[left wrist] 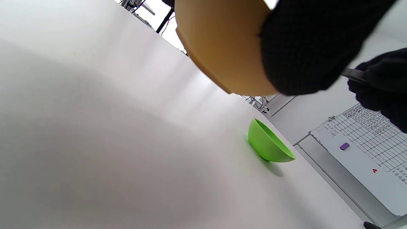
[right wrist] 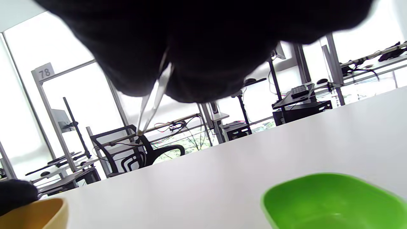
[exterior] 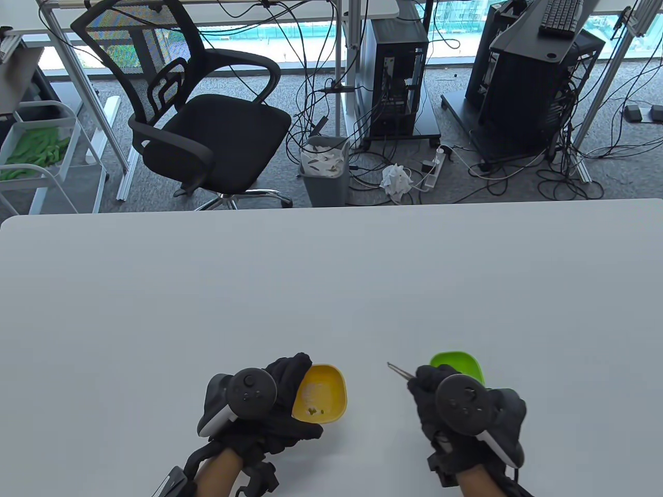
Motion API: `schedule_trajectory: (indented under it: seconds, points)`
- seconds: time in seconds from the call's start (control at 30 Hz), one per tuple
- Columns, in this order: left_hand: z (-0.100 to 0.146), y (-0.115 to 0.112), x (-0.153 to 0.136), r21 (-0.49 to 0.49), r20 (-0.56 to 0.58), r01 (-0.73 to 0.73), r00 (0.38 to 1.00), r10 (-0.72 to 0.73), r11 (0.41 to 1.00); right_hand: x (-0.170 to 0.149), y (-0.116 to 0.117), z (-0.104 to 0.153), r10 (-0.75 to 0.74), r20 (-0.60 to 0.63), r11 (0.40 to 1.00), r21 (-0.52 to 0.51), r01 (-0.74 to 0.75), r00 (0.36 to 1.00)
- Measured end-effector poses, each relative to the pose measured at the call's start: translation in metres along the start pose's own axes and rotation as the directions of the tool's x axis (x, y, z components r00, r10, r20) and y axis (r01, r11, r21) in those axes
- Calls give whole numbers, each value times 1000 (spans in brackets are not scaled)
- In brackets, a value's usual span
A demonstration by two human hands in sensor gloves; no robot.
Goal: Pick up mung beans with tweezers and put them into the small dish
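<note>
My left hand (exterior: 282, 401) grips the yellow dish (exterior: 323, 391) by its near-left rim and holds it tilted, lifted off the table; its underside shows in the left wrist view (left wrist: 222, 47). A few mung beans (exterior: 314, 411) lie in its lower part. My right hand (exterior: 427, 383) pinches metal tweezers (exterior: 399, 369), tips pointing up and left, between the two dishes. In the right wrist view the tweezers (right wrist: 154, 101) are closed at the tip with a small dark speck there. The green dish (exterior: 458, 363) stands on the table just beyond my right hand and looks empty (right wrist: 334, 200).
The white table (exterior: 331, 279) stretches far beyond the hands. Behind its far edge are an office chair (exterior: 207, 119), a bin (exterior: 323, 168) and computer towers. A clipboard with a grid sheet (left wrist: 365, 140) shows off the table's edge in the left wrist view.
</note>
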State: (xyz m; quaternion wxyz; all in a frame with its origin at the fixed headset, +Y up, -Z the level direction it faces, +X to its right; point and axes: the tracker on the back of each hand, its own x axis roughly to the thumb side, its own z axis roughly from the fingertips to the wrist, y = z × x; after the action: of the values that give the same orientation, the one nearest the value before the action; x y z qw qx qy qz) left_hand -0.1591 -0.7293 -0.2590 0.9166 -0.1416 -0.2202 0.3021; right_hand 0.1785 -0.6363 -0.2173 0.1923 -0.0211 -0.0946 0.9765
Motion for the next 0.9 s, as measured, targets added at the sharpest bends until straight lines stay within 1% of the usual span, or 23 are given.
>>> schedule_trajectory:
  seconds: [0.07,0.17,0.23,0.33,0.53,0.9]
  points:
    - [0,0,0,2,2,-3,1000,3,1000,-28,-3,-2,31,-98,999,-11,-33,995]
    - [0,0,0,4,8,3,1000,-3,1000,-56,2,-3,49,-184,999,0,-50,982]
    - [1,0,1,7,11,8,1000,-8,1000,-67,8,-4,43,-219,999,6,-42,975]
    - [2,1,0,12,13,10,1000,-10,1000,-73,15,-5,33,-235,999,22,-29,971]
    - [2,2,-1,13,11,3,1000,-3,1000,-75,19,-6,26,-239,999,28,-20,971]
    - [2,1,0,8,8,7,1000,-7,1000,-77,20,-5,17,-246,1000,22,-12,969]
